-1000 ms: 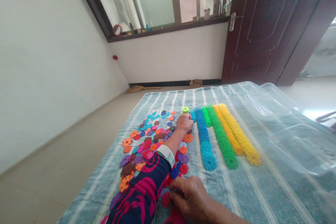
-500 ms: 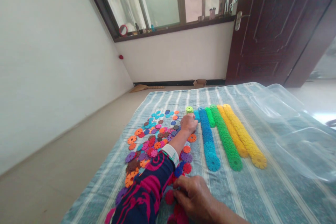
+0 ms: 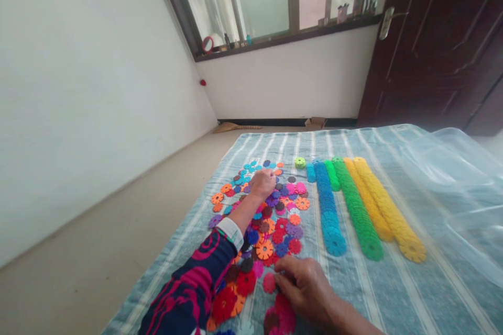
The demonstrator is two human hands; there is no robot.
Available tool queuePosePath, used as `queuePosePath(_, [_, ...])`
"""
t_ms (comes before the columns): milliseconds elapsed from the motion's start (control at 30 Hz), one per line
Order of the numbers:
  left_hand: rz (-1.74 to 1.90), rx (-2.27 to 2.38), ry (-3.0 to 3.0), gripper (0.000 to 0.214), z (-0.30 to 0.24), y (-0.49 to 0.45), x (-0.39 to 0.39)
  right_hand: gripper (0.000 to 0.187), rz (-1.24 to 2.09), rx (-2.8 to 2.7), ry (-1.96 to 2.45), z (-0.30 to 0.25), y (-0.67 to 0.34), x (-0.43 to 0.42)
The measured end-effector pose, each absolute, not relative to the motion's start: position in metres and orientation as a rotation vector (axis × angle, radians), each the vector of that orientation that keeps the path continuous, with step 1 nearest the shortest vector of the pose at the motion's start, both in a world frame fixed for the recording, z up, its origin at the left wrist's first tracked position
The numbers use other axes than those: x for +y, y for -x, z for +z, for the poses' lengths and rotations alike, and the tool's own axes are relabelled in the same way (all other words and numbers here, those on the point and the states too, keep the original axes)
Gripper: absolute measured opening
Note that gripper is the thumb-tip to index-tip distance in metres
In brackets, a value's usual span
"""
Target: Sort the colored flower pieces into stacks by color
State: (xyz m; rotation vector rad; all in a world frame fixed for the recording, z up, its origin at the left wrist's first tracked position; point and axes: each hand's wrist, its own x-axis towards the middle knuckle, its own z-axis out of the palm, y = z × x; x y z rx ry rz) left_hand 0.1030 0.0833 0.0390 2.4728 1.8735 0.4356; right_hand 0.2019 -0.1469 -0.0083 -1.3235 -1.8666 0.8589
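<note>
My left hand (image 3: 264, 182) reaches over the far part of a pile of loose, notched plastic discs. Its fingers are curled downward among the light-blue and orange discs (image 3: 278, 171), and the fingertips are hidden. Nearer to me is my right hand (image 3: 308, 285), low over the cloth, its thumb and forefinger closed at the edge of a pink-red disc (image 3: 269, 282). Below that hand lie more dark pink discs (image 3: 283, 316). Orange (image 3: 264, 249), red (image 3: 246, 282), purple and brown discs overlap across the pile, partly covered by my left sleeve.
Right of the pile, overlapping discs form blue (image 3: 326, 204), green (image 3: 357, 209) and yellow (image 3: 389, 209) rows. A small lime-green stack (image 3: 299, 163) stands at the far end. Clear plastic containers (image 3: 444, 159) sit at the right on the striped cloth (image 3: 396, 288).
My left hand has moved left, from beside the lime-green stack to the far part of the pile. My right hand stays close to the pink-red disc. The whole view has shifted slightly.
</note>
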Motion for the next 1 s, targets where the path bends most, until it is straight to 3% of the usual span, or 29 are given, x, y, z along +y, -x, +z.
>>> queuePosePath(633, [0.372,1.407,-2.510,0.014,0.055,-0.016,-0.001,0.021,0.863,-1.885,1.316,-0.003,-0.207,-0.149])
queuePosePath(1000, [0.293,1.562,-2.579,0.011,0.047,-0.025,-0.014,0.018,0.869,-1.881,1.308,-0.004,-0.207,-0.149])
